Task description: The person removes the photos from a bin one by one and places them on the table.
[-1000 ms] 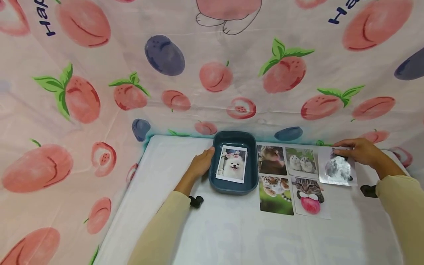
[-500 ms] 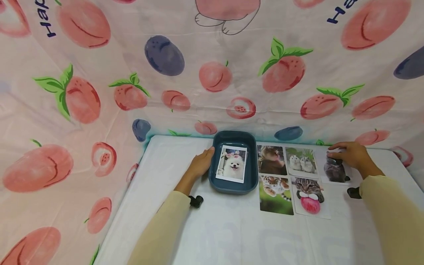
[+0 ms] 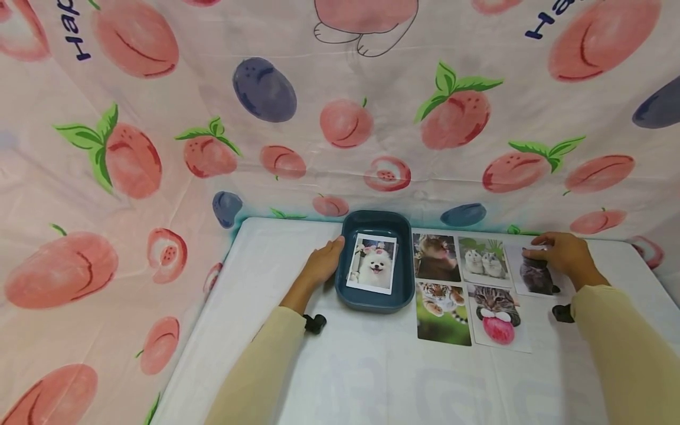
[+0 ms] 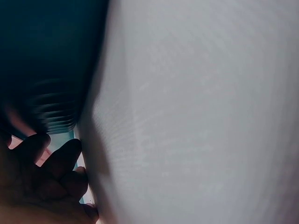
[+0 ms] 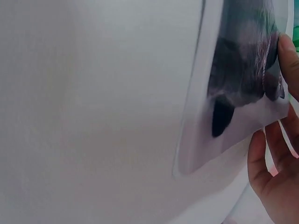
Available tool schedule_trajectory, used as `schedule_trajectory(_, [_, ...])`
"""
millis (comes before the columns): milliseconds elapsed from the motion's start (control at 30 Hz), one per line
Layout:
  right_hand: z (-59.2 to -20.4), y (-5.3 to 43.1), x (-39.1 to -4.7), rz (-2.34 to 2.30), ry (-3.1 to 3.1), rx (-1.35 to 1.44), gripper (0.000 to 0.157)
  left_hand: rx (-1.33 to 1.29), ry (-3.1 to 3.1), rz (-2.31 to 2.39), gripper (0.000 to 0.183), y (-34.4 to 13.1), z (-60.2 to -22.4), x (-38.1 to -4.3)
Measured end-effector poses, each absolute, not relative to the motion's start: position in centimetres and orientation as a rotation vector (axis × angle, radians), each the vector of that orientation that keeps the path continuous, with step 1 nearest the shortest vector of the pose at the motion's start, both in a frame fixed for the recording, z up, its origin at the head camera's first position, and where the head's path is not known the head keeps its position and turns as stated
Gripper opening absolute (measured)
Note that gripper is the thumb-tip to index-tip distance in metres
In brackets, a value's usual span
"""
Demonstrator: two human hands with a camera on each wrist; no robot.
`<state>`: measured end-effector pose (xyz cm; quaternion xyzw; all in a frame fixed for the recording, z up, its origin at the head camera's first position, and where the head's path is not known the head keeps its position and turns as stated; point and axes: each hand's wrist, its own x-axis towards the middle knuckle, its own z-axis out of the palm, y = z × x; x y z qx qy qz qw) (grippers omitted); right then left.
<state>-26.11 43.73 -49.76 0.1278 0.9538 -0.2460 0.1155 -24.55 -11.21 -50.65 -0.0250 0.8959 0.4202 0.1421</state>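
My right hand (image 3: 565, 257) pinches a glossy photo card of a grey cat (image 3: 533, 280) at the right end of the back row. In the right wrist view the thumb (image 5: 289, 58) lies on the card's picture side, with other fingers (image 5: 258, 154) at its edge and partly behind it. My left hand (image 3: 323, 261) holds the left side of a dark blue tray (image 3: 376, 302), fingertips at its rim. Inside the tray lies a white-bordered photo card of a white dog (image 3: 374, 267). The left wrist view shows curled fingers (image 4: 60, 163) beside the dark tray wall (image 4: 51, 56).
Between tray and right hand lie a dark brown photo card (image 3: 435, 257), a card with two small white animals (image 3: 484, 260), a tiger card (image 3: 443, 313) and a tabby cat card (image 3: 496, 316). A fruit-patterned cloth (image 3: 388, 141) rises behind the white table (image 3: 372, 366).
The right hand has moved left, bringing the grey cat card beside the small-animals card, and its glare has gone. The left hand and tray have stayed in place.
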Motion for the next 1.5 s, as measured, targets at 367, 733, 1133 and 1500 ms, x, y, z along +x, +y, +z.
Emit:
schedule_trajectory(367, [-48.7, 42.2, -25.9, -0.638, 2.989, 0.278, 0.067, -0.089, 2.562, 1.219, 0.081, -11.2, -50.6, -24.5])
schedule_trajectory(733, [-43.2, 34.1, -27.4, -0.747, 3.100, -0.169, 0.055, -0.110, 2.559, 1.207, 0.084, -11.2, -50.6, -24.4])
schedule_trajectory(1133, [-39.2, 21.2, -29.5, -0.914, 2.779, -0.601, 0.039, -0.120, 2.559, 1.210, 0.083, -11.1, -50.4, -24.4])
schedule_trajectory(1500, [-42.1, 11.0, -31.1, -0.903, 2.606, -0.591, 0.039, -0.097, 2.561, 1.204, 0.081, -11.1, -50.3, -24.4])
